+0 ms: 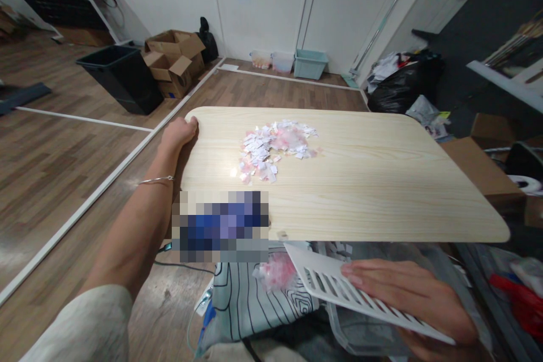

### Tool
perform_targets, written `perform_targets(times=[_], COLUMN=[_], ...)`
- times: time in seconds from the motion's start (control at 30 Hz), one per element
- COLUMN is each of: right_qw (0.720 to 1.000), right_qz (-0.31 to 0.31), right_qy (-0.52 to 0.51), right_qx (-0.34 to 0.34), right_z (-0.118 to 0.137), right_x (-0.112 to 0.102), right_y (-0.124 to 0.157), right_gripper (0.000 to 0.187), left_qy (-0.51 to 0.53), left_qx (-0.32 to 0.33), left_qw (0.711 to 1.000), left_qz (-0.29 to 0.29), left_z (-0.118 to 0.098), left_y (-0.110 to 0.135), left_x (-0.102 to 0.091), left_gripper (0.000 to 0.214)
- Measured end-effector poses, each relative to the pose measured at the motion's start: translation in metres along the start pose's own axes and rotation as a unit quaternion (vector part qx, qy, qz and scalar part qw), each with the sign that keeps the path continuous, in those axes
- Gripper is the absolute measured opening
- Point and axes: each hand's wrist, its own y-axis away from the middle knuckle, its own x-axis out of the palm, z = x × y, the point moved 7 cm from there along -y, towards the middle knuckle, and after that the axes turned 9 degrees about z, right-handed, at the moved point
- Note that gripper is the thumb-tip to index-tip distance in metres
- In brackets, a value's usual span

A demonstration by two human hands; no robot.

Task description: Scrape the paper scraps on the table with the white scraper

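My left hand (180, 131) grips the far left corner of a light wood tabletop (373, 175), thumb on the top side. White and pink paper scraps (265, 147) lie in a loose heap on the left half of the tabletop. Below the near edge, my right hand (411, 294) holds a white slotted plastic panel (322, 280), tilted, fingers flat over its upper face. A pink and white clump (278, 271) rests on a grey cloth with black lines (241, 300) at the panel's left. Under the panel is a clear plastic bin (356, 334).
A pixelated dark blue object (223, 223) covers the table's near left corner. On the floor beyond stand a black bin (123, 79), cardboard boxes (173, 59) and a light blue basket (310, 65). A black bag (401, 85) and an open carton (479, 164) are at right.
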Motion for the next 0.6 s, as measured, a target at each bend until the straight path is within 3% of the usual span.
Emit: perform_targets(times=[0.2, 0.43, 0.6], right_qw=[0.999, 0.999, 1.000], right_qz=[-0.036, -0.024, -0.009], right_qy=[-0.001, -0.007, -0.013], right_qx=[0.034, 0.023, 0.022], right_z=[-0.0049, -0.0073, -0.0087], right_x=[0.0037, 0.0054, 0.0096], right_y=[0.0047, 0.0036, 0.0026], right_gripper=[0.060, 0.070, 0.087], left_qy=[-0.003, 0.000, 0.009], left_qx=[-0.001, 0.002, 0.003], left_qw=[1.000, 1.000, 1.000], left_qz=[0.006, 0.004, 0.001], left_z=[-0.0007, -0.0027, -0.0028], left_y=[0.0014, 0.0030, 0.0039], left_x=[-0.0007, -0.0019, -0.0026], left_gripper=[0.076, 0.075, 0.074])
